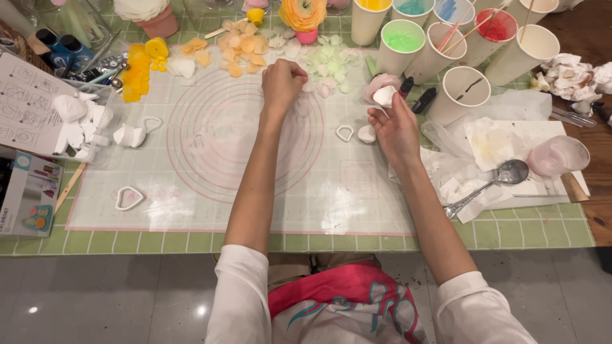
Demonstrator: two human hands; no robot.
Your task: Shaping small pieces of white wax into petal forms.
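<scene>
A green checked table (191, 242) bears a clear mat (357, 204) and paper cups (459, 95).

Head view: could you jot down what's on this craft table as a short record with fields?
Surface: clear mat with printed circles on a green checked cloth
Left hand: closed over pale petals near the mat's top
Right hand: holds a small white petal piece
Between hands: white heart-shaped cutter
Right side: paper cups of colour, metal spoon

A craft corner in a home or hobby studio: the worktop (561, 229) wears a green checked cloth under a clear rolling mat (242, 159) with printed circles, strewn with clay petals (242, 48), paper cups of coloured paint (400, 44), small cutters (129, 198) and a spoon (491, 181).
</scene>
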